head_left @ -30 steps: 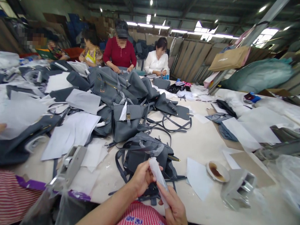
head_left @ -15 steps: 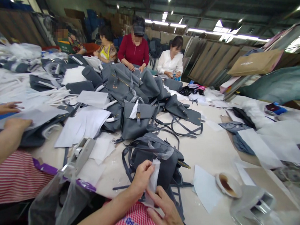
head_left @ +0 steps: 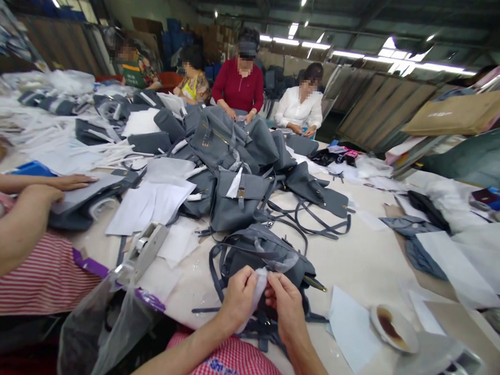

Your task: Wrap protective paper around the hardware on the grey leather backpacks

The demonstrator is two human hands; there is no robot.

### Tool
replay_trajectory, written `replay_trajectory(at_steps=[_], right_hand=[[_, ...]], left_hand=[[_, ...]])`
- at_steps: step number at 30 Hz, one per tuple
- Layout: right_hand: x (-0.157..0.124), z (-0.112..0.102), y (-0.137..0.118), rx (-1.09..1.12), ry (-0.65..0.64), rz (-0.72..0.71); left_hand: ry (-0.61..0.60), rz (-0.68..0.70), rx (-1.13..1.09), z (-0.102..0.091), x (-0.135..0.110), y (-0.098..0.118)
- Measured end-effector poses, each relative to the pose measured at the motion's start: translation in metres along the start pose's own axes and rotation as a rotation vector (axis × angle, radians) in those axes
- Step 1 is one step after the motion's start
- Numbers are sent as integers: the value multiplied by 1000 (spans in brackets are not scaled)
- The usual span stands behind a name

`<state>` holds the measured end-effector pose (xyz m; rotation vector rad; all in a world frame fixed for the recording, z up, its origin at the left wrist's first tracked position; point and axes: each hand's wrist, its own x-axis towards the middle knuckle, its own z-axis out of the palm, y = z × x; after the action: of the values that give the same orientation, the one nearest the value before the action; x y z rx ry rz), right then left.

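A dark grey backpack (head_left: pixel 241 259) lies on the table right in front of me, its straps spread around it. Against its near side a strip of thin white wrapping (head_left: pixel 257 298) hangs down. My left hand (head_left: pixel 240 297) is closed on the strip's upper left side. Fingers bent, my right hand (head_left: pixel 286 302) pinches at the strip's upper right edge; its fingertips partly hide the contact. Just above both hands, clear plastic film (head_left: pixel 286 263) wraps part of the bag's handle. What lies under the strip is hidden.
A pile of grey bags (head_left: pixel 235 137) fills the middle of the table. Tape dispensers (head_left: pixel 145 249) stand left and right, a stained dish (head_left: pixel 394 328) near the right one. At left, a co-worker's hand (head_left: pixel 76 181) rests on white sheet; several people work across the table.
My right hand has risen from the strip's lower end to its top, beside my left hand. The view has shifted left. The co-worker's hand at left has moved onto the sheet.
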<state>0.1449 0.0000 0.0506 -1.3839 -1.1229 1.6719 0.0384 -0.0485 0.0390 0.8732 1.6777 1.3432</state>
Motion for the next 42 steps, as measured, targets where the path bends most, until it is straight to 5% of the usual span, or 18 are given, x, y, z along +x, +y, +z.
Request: replay_trajectory(at_steps=[5,13,17,23,31,33,42], right_hand=[[2,6,2,77,8,24],[0,11,8,176,-2,38],[1,11,11,187,5,55],[6,7,15,176,-35,31],[4,0,25,141,-90,6],[4,-1,29,140,-92,23],[3,-3,22,96,-17,13]], left_hand=[[75,140,10,-3,-2,-1],[176,525,397,-10,0,-17],[89,675,599,-15,2,-15],[44,466,285,-12,-1,0],[-137,-339,-416,0,7,-4],[-163,-351,-443,1,8,-6],[-74,-20,-63,2,7,-9]])
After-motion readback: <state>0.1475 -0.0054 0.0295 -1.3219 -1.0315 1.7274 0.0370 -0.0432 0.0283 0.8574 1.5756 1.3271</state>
